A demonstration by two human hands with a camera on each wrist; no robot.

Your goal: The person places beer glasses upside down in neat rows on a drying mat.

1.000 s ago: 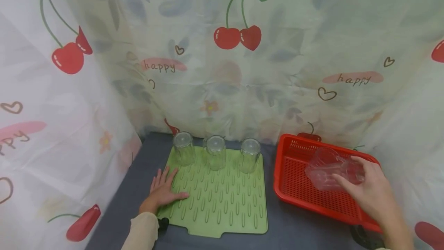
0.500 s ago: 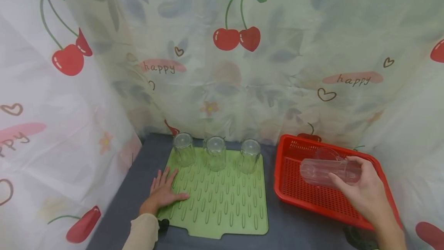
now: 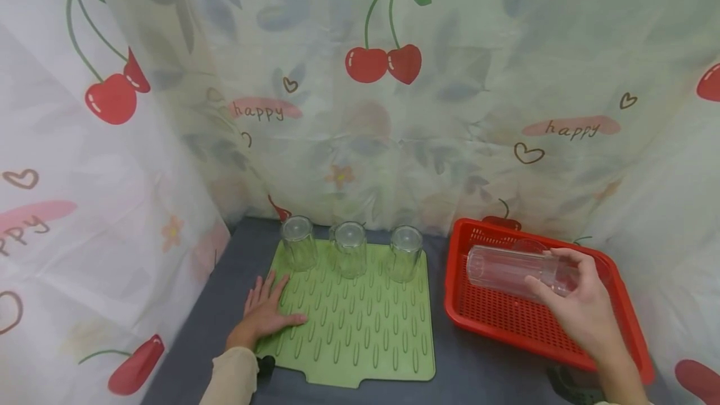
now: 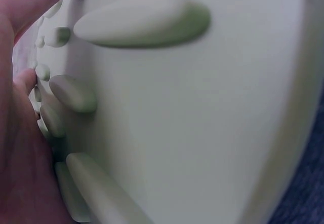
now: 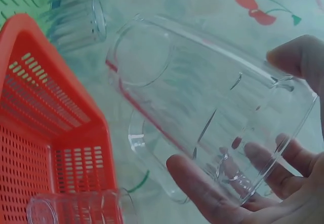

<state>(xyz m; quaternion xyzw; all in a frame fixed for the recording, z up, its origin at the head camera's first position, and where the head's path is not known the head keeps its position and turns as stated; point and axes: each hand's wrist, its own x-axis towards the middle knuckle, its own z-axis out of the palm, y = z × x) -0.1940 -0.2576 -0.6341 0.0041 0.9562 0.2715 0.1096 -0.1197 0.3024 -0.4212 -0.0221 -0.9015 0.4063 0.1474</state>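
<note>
My right hand grips a clear glass mug near one end, thumb and fingers on opposite sides. The mug lies tilted nearly sideways over the red basket. In the right wrist view its handle shows behind the body, with the fingers curled about its lower end. My left hand rests with fingers spread on the left edge of a green ridged mat. Three clear glasses stand upside down along the mat's back: a left glass, a middle glass and a right glass.
The red perforated basket sits right of the mat on a dark grey tabletop. Another clear glass lies inside it. A cherry-print curtain encloses the back and sides.
My right hand has turned the mug to lie more sideways and shifted it left and slightly up over the basket. My left hand and the three glasses have stayed put.
</note>
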